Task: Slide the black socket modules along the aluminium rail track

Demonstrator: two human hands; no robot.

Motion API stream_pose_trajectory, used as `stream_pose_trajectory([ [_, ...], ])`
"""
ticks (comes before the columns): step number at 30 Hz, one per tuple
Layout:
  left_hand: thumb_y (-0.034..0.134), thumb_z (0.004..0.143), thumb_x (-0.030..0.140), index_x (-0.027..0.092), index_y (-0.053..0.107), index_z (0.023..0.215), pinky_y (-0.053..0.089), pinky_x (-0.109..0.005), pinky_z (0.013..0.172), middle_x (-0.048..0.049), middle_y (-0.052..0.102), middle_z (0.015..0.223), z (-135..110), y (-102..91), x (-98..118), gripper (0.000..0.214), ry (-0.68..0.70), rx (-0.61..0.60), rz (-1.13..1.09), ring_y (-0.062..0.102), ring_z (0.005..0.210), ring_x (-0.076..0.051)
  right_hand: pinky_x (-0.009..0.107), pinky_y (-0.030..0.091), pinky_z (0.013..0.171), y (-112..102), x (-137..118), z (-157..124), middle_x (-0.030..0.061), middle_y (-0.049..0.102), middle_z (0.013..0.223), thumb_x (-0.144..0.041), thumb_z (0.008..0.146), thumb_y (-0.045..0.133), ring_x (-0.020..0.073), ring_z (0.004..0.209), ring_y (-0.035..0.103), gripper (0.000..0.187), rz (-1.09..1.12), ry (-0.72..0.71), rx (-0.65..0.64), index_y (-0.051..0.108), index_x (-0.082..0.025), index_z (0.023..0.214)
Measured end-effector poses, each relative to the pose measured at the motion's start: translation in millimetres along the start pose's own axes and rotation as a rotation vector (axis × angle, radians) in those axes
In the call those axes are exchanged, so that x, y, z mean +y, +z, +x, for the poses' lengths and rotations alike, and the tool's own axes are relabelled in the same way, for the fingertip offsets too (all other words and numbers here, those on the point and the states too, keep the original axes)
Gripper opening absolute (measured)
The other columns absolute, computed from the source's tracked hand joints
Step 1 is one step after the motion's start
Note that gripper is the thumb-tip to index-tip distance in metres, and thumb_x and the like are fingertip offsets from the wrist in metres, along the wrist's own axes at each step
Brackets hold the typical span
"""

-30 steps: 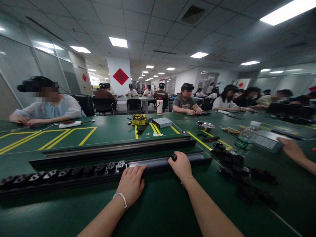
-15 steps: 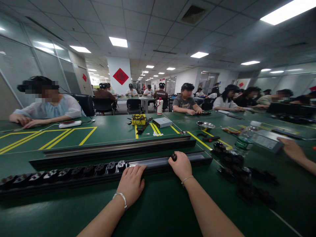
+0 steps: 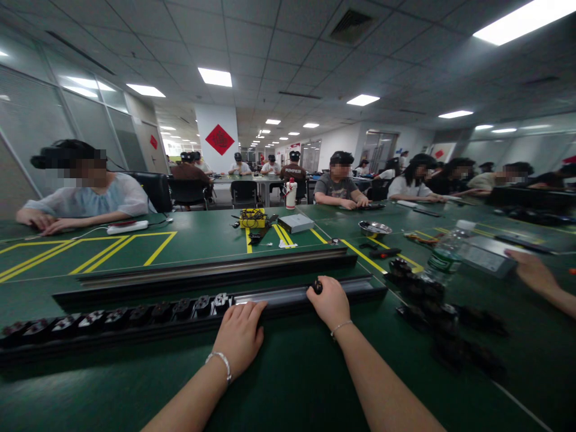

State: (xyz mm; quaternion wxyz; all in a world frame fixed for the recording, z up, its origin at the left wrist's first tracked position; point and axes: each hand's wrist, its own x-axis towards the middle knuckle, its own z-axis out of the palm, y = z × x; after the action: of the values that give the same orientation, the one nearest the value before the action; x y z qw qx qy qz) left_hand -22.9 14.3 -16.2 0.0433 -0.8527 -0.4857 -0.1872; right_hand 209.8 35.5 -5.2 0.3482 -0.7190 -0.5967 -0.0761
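Observation:
A long black channel rail (image 3: 288,294) runs across the table before me, its left part filled with a row of black socket-like modules (image 3: 162,311). My left hand (image 3: 240,327) is wrapped over the rail's near wall beside the last module, with the fingertips hidden inside. Farther right, my right hand (image 3: 332,303) is closed around a small round black part (image 3: 317,287) at the rail. Its lower side is hidden by the fingers. Behind lies a second long black rail (image 3: 216,270), parallel to the first.
Loose black modules (image 3: 416,282) lie in a blurred heap at right, beside a water bottle (image 3: 445,255). Another person's hand (image 3: 535,273) touches a grey box (image 3: 488,258). A metal bowl (image 3: 375,228), a yellow object with black cables (image 3: 252,218) and a thermos (image 3: 291,193) stand farther back.

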Motion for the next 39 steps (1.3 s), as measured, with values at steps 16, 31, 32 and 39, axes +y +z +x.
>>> stream_pose_trajectory([
  [16, 0.043, 0.078, 0.021, 0.026, 0.041, 0.123, 0.027, -0.037, 0.096, -0.0035, 0.054, 0.115, 0.2, -1.8, 0.7, 0.046, -0.006, -0.005, 0.002, 0.046, 0.106, -0.019, 0.028, 0.033, 0.078, -3.3, -0.8, -1.4, 0.0049, 0.06, 0.078, -0.03, 0.071, 0.05, 0.0177, 0.083, 0.052, 0.013, -0.07, -0.012, 0.011, 0.056, -0.018, 0.074],
  [31, 0.044, 0.077, 0.021, 0.026, 0.042, 0.123, 0.027, -0.037, 0.095, -0.0031, 0.055, 0.114, 0.4, -1.7, 1.4, 0.046, -0.009, -0.004, 0.001, 0.046, 0.105, -0.019, 0.027, 0.034, 0.076, -0.3, 1.7, -0.8, 0.0051, 0.059, 0.075, -0.03, 0.07, 0.05, 0.0184, 0.082, 0.052, 0.013, -0.058, -0.037, 0.044, 0.057, -0.018, 0.071],
  [32, 0.044, 0.077, 0.02, 0.026, 0.042, 0.123, 0.027, -0.037, 0.095, -0.0032, 0.055, 0.114, 0.5, -1.5, 1.5, 0.046, -0.011, -0.005, 0.003, 0.046, 0.105, -0.019, 0.027, 0.034, 0.075, -0.3, 1.9, -0.8, 0.0049, 0.059, 0.074, -0.03, 0.07, 0.05, 0.0181, 0.081, 0.052, 0.013, -0.057, -0.035, 0.045, 0.057, -0.018, 0.071],
  [39, 0.044, 0.077, 0.021, 0.027, 0.042, 0.122, 0.027, -0.037, 0.095, -0.0033, 0.055, 0.114, 0.9, -1.0, 1.3, 0.046, -0.015, -0.014, 0.002, 0.046, 0.106, -0.019, 0.026, 0.034, 0.074, -1.7, 1.8, 0.0, 0.0039, 0.058, 0.07, -0.029, 0.069, 0.05, 0.0171, 0.077, 0.051, 0.011, -0.025, -0.026, 0.028, 0.053, -0.019, 0.064],
])
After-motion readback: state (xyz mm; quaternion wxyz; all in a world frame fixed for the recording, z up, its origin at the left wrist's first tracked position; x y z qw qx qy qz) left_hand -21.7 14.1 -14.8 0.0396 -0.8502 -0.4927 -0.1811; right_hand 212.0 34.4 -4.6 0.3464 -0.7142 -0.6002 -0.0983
